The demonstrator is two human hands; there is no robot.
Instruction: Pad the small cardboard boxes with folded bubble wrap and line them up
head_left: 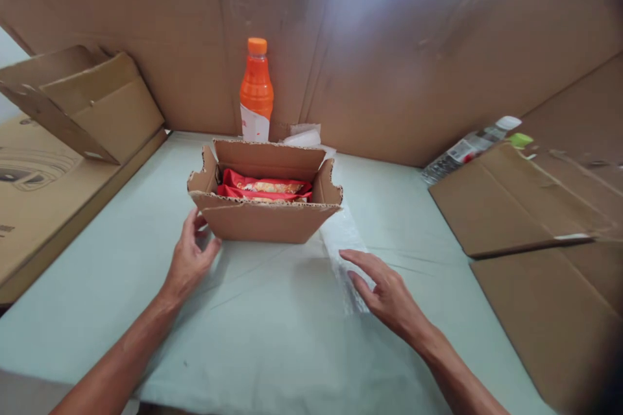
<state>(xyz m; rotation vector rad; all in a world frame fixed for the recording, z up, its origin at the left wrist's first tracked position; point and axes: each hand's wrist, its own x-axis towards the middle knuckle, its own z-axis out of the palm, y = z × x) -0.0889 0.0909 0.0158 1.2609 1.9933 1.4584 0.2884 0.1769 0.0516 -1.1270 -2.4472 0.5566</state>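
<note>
A small cardboard box (263, 224) stands on the table with its top flaps raised. Inside it lie red snack packets (265, 187) with pictures of food on them. My left hand (191, 253) is at the box's near left corner, fingers apart and curved; whether the fingertips touch the cardboard I cannot tell. To the right of the box, my right hand (382, 285) hovers with fingers apart over a strip of clear plastic wrap (341, 233), holding nothing. That wrap runs from beside the box toward the front.
Behind the box an orange drink bottle (257, 91) stands upright by white packing material (302, 137). Open cardboard boxes (506, 198) are at the right, with a clear bottle (470, 149) leaning behind. More cardboard (104, 107) is at left. A tall cardboard wall (389, 58) closes off the back.
</note>
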